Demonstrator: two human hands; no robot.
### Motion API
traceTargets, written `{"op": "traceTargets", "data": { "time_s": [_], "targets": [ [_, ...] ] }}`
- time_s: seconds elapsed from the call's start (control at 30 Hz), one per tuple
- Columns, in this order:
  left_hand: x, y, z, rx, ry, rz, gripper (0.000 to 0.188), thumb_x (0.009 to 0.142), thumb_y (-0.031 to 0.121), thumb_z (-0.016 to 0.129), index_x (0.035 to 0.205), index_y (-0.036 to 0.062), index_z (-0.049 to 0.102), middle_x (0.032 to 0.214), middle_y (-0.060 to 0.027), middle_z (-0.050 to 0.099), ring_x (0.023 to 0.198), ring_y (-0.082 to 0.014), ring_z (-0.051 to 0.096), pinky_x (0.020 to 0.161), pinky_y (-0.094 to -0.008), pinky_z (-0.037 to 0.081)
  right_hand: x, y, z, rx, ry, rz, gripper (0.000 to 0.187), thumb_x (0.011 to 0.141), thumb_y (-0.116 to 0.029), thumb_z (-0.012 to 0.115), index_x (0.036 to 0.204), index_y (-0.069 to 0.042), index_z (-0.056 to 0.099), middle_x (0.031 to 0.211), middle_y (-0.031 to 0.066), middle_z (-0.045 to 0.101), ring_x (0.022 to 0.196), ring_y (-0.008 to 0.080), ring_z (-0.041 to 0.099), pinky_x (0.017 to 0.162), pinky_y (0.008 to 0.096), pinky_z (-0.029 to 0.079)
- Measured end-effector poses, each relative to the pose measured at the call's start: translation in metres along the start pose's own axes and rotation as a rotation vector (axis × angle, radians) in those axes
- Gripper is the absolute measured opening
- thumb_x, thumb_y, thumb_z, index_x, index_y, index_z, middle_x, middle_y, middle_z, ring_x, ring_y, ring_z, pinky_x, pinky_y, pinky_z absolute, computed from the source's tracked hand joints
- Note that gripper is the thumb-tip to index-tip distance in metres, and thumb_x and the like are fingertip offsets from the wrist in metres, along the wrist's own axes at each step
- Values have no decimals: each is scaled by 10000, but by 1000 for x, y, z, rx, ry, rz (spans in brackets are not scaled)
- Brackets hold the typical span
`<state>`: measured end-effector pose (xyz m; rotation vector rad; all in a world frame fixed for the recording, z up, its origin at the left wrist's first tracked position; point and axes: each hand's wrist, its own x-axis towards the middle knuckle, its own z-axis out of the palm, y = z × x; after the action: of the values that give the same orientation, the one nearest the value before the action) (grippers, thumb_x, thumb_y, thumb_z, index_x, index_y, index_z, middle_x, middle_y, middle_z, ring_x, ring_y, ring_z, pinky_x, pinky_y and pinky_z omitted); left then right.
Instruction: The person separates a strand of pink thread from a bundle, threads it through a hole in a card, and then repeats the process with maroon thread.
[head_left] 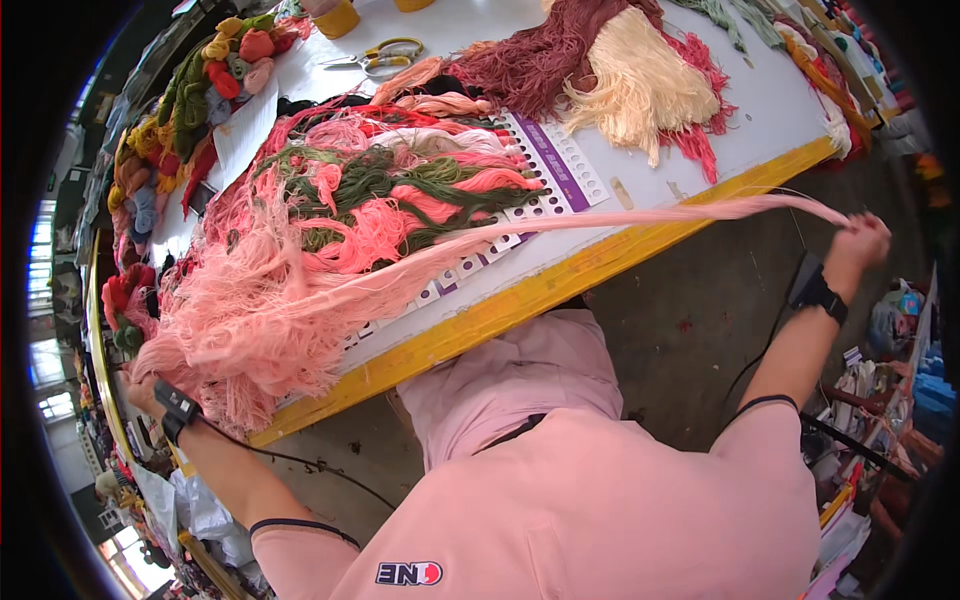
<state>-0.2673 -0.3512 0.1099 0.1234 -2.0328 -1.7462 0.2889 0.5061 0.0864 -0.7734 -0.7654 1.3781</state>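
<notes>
A long bundle of pale pink thread (620, 216) stretches across the table's front edge. Its right end is gripped in my right hand (865, 243), held out past the table with the fingers closed. Toward the left the bundle spreads into a loose, tangled heap (260, 320). My left hand (147, 393) is closed on that heap's far left end; the thread partly covers its fingers. Under and behind the stretched bundle lie coral pink hanks (375, 235) and dark green hanks (365, 185), which pass through a white card with holes and a purple stripe (555, 165).
Yellow-handled scissors (385, 58) rest on the white table (470, 35) at the back. Maroon (530, 65) and cream thread (640, 80) lie at the back right. Coloured skeins (190, 100) pile up at the left. A yellow edge (560, 285) borders the tabletop. Cables run from both wrists.
</notes>
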Motion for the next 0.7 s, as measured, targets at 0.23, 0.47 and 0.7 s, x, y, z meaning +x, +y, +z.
{"op": "traceTargets", "data": {
  "time_s": [0.23,0.47,0.7],
  "targets": [
    [-294,106,220,-235,-662,-298,233,961,188,511,1121,35,580,929,-53,608,738,-140,555,748,-296,492,-139,121,70,-667,-1381,11,200,968,-185,498,856,-20,515,748,34,501,701,155,488,679,298,433],
    [-412,67,324,-117,-1244,-1107,345,901,76,570,1159,-140,496,1073,-247,630,655,-165,596,609,-227,530,-203,175,104,-870,-1608,210,214,990,-214,491,928,-26,570,759,93,579,694,151,546,653,306,457],
    [-449,49,336,-39,-1058,-650,86,799,31,682,830,-9,612,694,-56,587,561,-146,517,515,-290,391,-186,177,98,-528,-1509,-318,107,945,-105,519,980,-38,595,765,17,565,700,96,537,654,259,442]
  ]
}}
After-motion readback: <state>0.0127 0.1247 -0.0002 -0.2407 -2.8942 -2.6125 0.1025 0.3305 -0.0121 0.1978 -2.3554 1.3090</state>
